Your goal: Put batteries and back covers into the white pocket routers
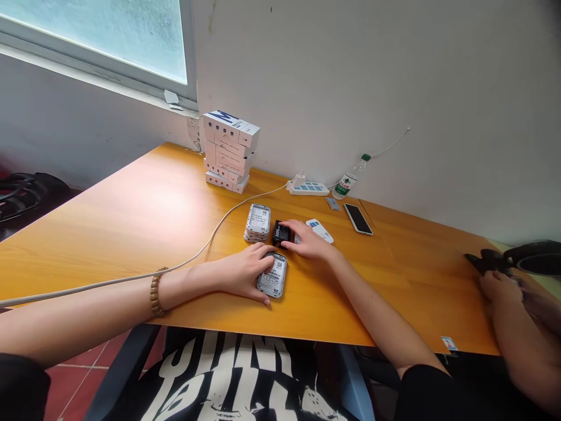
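Observation:
My left hand (249,270) rests over the left side of a small device (274,276) with a printed label and a rounded frame, its fingers spread on the edge and top. A black battery block (281,233) with white print stands just behind that device, and my right hand (307,238) grips it from the right between thumb and fingers. Left of the block is a stack of similar labelled devices (258,221). Partly behind my right hand lies a white card-like piece (322,231) with a blue mark.
White boxes (230,155) are stacked near the wall. A power strip (308,187), bottle (346,182), small grey packet (333,203) and phone (358,219) lie at the back. A white cable (211,237) crosses the table. Another person's hands (502,286) are at right.

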The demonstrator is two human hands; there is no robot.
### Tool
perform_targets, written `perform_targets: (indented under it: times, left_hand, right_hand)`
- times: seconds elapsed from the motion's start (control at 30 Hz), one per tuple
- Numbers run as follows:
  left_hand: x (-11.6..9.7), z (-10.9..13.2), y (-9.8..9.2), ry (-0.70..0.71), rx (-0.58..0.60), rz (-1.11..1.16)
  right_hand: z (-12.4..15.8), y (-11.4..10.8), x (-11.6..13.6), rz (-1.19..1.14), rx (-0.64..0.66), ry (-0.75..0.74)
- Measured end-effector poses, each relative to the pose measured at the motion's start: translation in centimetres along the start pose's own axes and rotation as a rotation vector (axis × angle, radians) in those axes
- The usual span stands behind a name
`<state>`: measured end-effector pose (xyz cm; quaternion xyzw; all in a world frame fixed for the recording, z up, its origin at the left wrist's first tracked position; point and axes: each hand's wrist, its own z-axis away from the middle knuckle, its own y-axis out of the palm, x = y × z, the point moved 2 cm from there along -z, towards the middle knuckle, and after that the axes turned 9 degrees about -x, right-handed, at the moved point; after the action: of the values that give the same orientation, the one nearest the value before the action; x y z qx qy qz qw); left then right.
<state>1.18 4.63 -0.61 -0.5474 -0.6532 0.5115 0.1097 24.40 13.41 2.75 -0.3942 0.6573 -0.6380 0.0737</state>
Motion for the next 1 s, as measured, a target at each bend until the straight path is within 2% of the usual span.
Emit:
perform_targets:
  times: [0.17,0.27,0.33,0.4,0.53,0.63,0.8,1.0]
  left_hand:
    - [0.5,-0.2,0.2,-0.133,-0.052,0.028]
    - [0.6,-0.2,0.5,-0.189,-0.067,0.042]
    - [0.6,-0.2,0.6,-0.217,-0.073,0.054]
    - [0.5,-0.1,0.7,-0.241,-0.097,0.084]
    - [0.2,0.0,0.8,-0.255,-0.113,0.129]
    - [0.1,0.0,0.7,-0.250,-0.097,0.121]
    - [0.2,0.0,0.6,-0.215,-0.098,0.104]
    - [-0.3,-0.1,0.6,-0.167,-0.083,0.064]
  right_hand:
    - [0.2,-0.1,0.2,0.000,-0.166,-0.052]
    - [1.1,-0.8,1.3,-0.079,-0.208,-0.092]
    - [1.8,-1.3,2.5,-0.149,-0.151,-0.092]
    - [2.5,-1.4,4.0,-0.193,-0.036,-0.077]
    - [3.5,-0.8,6.4,-0.155,0.126,-0.064]
    - [3.7,-0.2,7.0,-0.119,0.157,-0.066]
    - [3.6,-0.3,7.3,-0.058,0.128,-0.100]
    - [4.7,-0.5,9.7,0.014,0.260,-0.101]
